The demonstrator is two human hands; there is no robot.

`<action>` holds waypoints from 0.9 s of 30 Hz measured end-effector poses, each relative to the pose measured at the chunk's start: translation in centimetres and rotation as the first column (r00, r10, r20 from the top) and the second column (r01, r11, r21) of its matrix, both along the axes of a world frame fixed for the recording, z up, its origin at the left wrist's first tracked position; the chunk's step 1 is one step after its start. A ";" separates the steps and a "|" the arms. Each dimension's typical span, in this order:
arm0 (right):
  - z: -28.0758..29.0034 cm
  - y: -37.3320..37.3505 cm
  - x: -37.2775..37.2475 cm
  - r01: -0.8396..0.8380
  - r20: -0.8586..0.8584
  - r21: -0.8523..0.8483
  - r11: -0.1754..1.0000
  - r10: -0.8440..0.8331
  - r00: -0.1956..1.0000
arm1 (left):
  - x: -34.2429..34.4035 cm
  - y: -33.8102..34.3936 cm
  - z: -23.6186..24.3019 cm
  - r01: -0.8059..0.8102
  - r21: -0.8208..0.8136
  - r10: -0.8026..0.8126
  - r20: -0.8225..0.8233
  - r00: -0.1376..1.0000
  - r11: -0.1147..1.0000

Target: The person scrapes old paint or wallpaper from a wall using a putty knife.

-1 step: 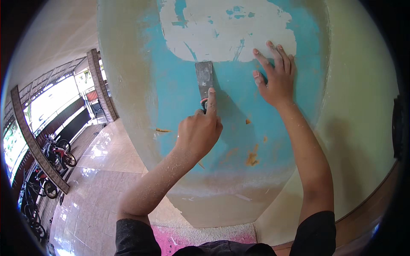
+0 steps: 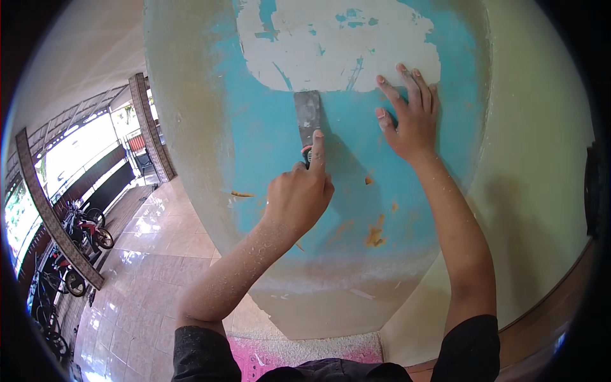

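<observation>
My left hand point(image 2: 296, 194) is wrapped around the handle of a scraper point(image 2: 308, 113), its index finger stretched along the grey metal blade. The blade's tip meets the lower edge of a white bare patch point(image 2: 331, 57) on the turquoise painted wall point(image 2: 273, 140). Most of the handle is hidden by my fingers. To the right, my right hand point(image 2: 414, 121) lies with spread fingers against the wall, its longer fingertips over the white patch and its thumb on turquoise paint. Pale dust speckles my forearms.
Brown chipped spots point(image 2: 375, 235) mark the lower paint. Pale crumbs cover a pink sheet point(image 2: 254, 360) at the wall's foot. A greenish wall point(image 2: 534, 159) adjoins on the right. Glossy floor tiles point(image 2: 153, 280) stretch left toward parked motorbikes point(image 2: 79, 235) and brown pillars point(image 2: 153, 127).
The scraper and my left hand have shifted very slightly to the right along the lower edge of the white patch. My right hand stays on the wall.
</observation>
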State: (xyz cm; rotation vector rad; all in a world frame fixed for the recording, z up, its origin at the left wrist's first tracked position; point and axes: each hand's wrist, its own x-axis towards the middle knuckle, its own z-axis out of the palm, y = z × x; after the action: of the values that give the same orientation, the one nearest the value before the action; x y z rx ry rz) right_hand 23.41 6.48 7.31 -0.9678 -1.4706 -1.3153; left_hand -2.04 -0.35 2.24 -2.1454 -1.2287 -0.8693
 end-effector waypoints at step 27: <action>-10.6 -9.7 -1.6 -0.917 -0.773 -0.366 0.162 0.495 0.396 | 12.0 -1.0 2.0 0.128 -0.072 -0.121 0.090 0.989 0.989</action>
State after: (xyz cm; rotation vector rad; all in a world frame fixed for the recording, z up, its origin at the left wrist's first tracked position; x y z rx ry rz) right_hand 21.82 -3.24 -3.30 -0.7408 -1.7218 0.4428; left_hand 9.96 -1.33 4.24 -2.2882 -1.1977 -0.9899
